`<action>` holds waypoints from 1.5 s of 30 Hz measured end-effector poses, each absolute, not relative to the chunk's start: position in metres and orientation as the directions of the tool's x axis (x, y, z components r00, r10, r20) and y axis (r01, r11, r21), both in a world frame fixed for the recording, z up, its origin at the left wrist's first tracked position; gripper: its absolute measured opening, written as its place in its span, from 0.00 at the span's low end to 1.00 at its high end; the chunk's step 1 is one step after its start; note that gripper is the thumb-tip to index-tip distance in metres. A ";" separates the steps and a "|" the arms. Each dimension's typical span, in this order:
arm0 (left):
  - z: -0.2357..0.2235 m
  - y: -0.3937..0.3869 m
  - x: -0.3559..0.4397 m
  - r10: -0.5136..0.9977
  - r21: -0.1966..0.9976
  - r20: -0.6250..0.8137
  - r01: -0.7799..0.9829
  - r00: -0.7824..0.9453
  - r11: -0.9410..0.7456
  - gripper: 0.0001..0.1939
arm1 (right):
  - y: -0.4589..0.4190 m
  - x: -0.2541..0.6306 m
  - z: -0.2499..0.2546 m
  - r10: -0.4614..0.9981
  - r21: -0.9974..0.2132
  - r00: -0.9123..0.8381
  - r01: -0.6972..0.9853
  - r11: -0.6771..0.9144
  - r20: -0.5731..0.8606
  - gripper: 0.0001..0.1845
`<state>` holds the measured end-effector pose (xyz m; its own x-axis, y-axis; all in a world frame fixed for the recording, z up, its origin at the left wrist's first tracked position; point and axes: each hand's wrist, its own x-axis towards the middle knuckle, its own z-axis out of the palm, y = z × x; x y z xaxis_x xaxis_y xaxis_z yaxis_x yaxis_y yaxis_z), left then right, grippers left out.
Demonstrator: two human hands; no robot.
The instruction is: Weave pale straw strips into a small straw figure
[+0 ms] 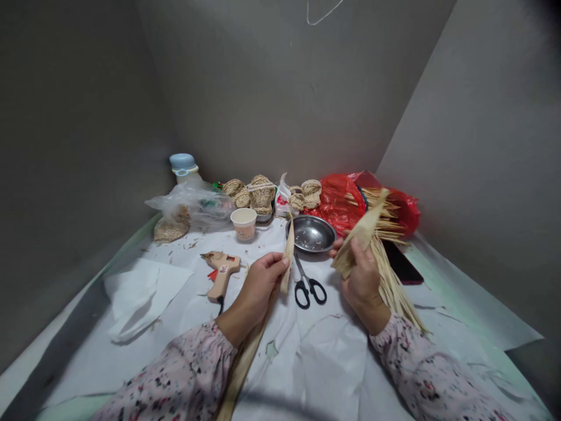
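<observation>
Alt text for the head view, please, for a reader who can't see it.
A person's left hand holds a narrow pale strip and the right hand a wider pale piece, above crumpled white paper. Black-handled scissors lie between the hands, near a metal bowl; a glue gun lies to the left, with woven pieces and red plastic at the back.

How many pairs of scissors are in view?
1: the black-handled scissors lie between the left hand and right hand, in front of the metal bowl. Others may be hidden.
</observation>
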<state>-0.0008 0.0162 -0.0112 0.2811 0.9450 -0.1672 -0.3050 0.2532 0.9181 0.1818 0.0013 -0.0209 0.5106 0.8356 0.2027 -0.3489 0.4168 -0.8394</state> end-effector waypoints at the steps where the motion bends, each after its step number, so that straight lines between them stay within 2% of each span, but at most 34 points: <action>1: -0.011 0.016 -0.001 0.946 0.919 -0.154 -0.310 0.284 0.243 0.12 | 0.000 0.177 -0.023 0.880 -0.864 0.430 -0.346 0.365 0.200 0.15; 5: -0.013 0.016 0.000 0.937 0.923 -0.102 -0.320 0.334 0.214 0.13 | -0.008 0.160 -0.027 0.983 -0.963 0.131 -0.220 0.158 0.131 0.18; 8: -0.014 0.015 0.000 0.928 0.930 -0.083 -0.305 0.363 0.203 0.15 | -0.013 0.153 -0.021 0.995 -0.991 0.051 -0.101 0.089 0.084 0.21; 11: -0.015 0.014 0.000 0.919 0.933 -0.080 -0.295 0.385 0.205 0.15 | -0.015 0.152 -0.015 0.998 -0.997 -0.012 -0.040 0.067 0.067 0.19; 17: -0.011 0.011 0.001 0.908 0.915 -0.104 -0.318 0.406 0.247 0.13 | -0.015 0.156 -0.018 0.993 -0.998 -0.103 0.016 0.054 0.052 0.14; 23: -0.014 0.011 0.003 0.859 0.914 -0.137 -0.272 0.493 0.302 0.16 | -0.015 0.157 -0.023 0.986 -0.997 -0.159 -0.066 0.047 0.057 0.10; 32: -0.017 0.011 0.002 0.839 0.949 -0.108 -0.196 0.533 0.246 0.15 | -0.013 0.157 -0.026 0.989 -0.999 -0.147 -0.031 0.028 0.033 0.07; 36: -0.015 0.009 0.002 0.829 0.944 -0.093 -0.217 0.552 0.250 0.14 | -0.011 0.158 -0.029 0.980 -0.985 -0.200 -0.173 -0.022 0.013 0.09; 40: -0.014 0.009 0.001 0.841 0.916 -0.084 -0.291 0.535 0.277 0.12 | -0.010 0.161 -0.030 0.995 -0.917 -0.100 -0.397 -0.022 0.020 0.06; 45: -0.010 0.009 -0.001 0.814 0.869 -0.055 -0.374 0.579 0.324 0.11 | -0.011 0.162 -0.028 0.992 -0.860 -0.127 -0.508 -0.055 0.011 0.05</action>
